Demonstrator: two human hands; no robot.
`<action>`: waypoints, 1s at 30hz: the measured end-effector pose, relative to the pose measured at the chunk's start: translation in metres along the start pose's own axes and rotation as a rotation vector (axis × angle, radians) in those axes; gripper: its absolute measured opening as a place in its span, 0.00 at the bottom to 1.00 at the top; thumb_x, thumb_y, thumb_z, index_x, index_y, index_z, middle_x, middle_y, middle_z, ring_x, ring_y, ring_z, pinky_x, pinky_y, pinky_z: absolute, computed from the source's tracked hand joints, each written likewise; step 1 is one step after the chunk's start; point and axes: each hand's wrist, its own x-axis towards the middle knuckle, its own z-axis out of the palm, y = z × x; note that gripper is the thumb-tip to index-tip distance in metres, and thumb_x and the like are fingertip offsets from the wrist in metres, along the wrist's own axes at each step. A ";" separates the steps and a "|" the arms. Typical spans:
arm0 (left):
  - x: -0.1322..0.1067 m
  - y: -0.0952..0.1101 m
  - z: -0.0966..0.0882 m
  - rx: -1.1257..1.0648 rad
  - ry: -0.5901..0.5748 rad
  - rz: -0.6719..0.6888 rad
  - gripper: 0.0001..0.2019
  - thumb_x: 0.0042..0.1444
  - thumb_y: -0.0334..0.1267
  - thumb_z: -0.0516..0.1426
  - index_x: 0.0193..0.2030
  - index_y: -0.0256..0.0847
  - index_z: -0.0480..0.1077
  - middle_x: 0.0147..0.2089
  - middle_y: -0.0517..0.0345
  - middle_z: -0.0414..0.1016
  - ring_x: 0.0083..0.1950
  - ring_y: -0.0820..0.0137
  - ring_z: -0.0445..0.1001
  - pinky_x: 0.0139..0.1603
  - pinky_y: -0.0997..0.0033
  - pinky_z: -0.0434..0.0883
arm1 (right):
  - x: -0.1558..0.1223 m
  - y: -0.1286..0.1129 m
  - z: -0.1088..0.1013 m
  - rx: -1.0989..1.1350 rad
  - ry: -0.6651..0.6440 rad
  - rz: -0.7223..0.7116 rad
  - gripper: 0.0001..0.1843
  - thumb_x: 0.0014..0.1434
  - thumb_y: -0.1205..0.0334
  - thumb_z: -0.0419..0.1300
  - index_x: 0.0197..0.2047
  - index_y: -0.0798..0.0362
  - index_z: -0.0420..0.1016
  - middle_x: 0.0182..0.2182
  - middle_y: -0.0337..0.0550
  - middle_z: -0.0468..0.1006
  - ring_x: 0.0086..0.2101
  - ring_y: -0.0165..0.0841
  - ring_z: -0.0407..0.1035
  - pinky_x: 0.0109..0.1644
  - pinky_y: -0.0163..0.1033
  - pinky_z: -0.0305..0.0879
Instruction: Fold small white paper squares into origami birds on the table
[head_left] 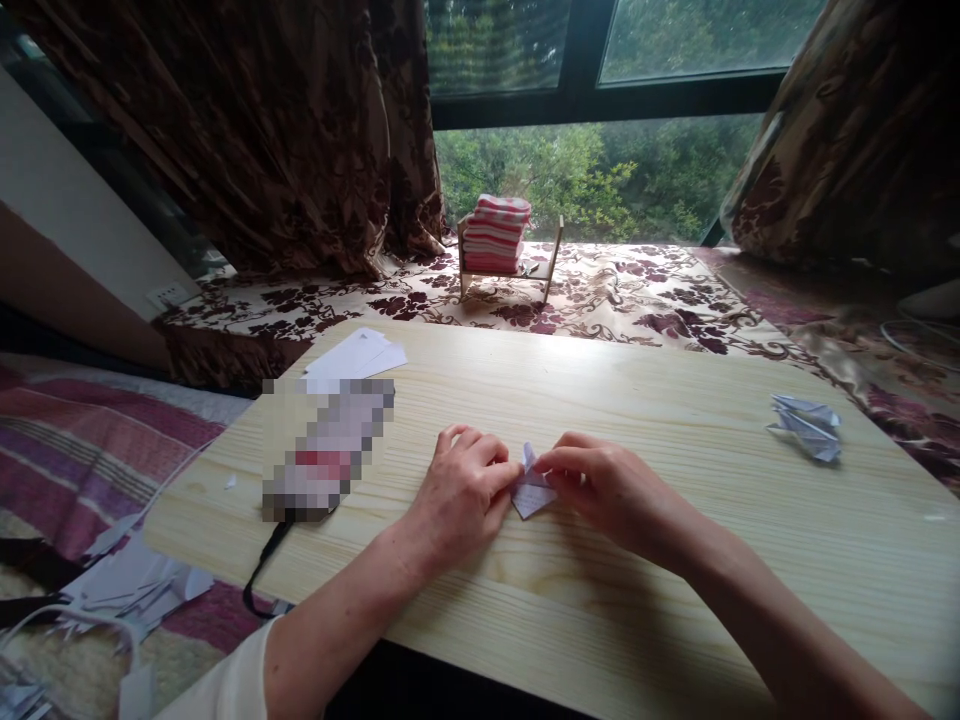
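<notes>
A small folded piece of pale lilac paper (531, 490) lies near the middle of a light wooden table (600, 580). My left hand (461, 490) pinches its left side with curled fingers. On its right side my right hand (607, 485) pinches it with thumb and forefinger. One corner of the paper sticks up between the two hands.
A finished folded paper figure (808, 426) sits at the table's right. White paper sheets (354, 358) and a blurred-out object (326, 448) with a black strap lie at the left. A small wooden rack of striped cloths (496, 238) stands on the floral sill. Paper scraps (127, 590) lie lower left.
</notes>
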 end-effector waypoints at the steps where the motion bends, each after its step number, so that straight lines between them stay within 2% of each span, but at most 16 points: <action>1: 0.000 0.000 0.000 0.004 -0.005 0.003 0.07 0.55 0.29 0.53 0.35 0.40 0.72 0.36 0.56 0.72 0.42 0.65 0.65 0.52 0.57 0.58 | 0.000 0.002 0.000 -0.005 0.006 -0.007 0.12 0.58 0.69 0.53 0.34 0.49 0.78 0.32 0.39 0.74 0.27 0.27 0.67 0.31 0.32 0.57; 8: 0.001 0.000 -0.001 0.027 -0.033 0.021 0.11 0.55 0.29 0.52 0.41 0.41 0.73 0.37 0.55 0.72 0.43 0.65 0.65 0.54 0.56 0.56 | 0.000 0.003 -0.001 -0.017 0.027 -0.007 0.12 0.60 0.67 0.52 0.34 0.51 0.77 0.31 0.41 0.74 0.28 0.28 0.68 0.32 0.32 0.58; 15: 0.000 0.002 -0.003 0.015 -0.014 0.015 0.11 0.57 0.31 0.52 0.44 0.41 0.73 0.40 0.54 0.74 0.45 0.64 0.66 0.56 0.55 0.56 | 0.000 0.000 -0.002 -0.117 0.054 0.040 0.11 0.60 0.64 0.53 0.34 0.50 0.77 0.30 0.39 0.74 0.25 0.27 0.65 0.28 0.32 0.54; 22: -0.008 0.015 -0.011 0.014 -0.033 0.030 0.11 0.60 0.33 0.50 0.45 0.39 0.72 0.47 0.53 0.75 0.49 0.63 0.67 0.61 0.51 0.51 | 0.001 0.000 -0.003 -0.113 0.028 0.086 0.10 0.59 0.65 0.54 0.36 0.49 0.78 0.31 0.39 0.75 0.26 0.27 0.67 0.29 0.32 0.55; 30: -0.015 0.031 -0.014 0.046 -0.071 -0.004 0.15 0.60 0.37 0.50 0.53 0.42 0.68 0.56 0.52 0.70 0.53 0.61 0.66 0.63 0.46 0.49 | 0.002 0.000 -0.003 -0.103 0.034 0.098 0.10 0.58 0.66 0.55 0.36 0.48 0.78 0.31 0.39 0.74 0.24 0.26 0.66 0.28 0.31 0.55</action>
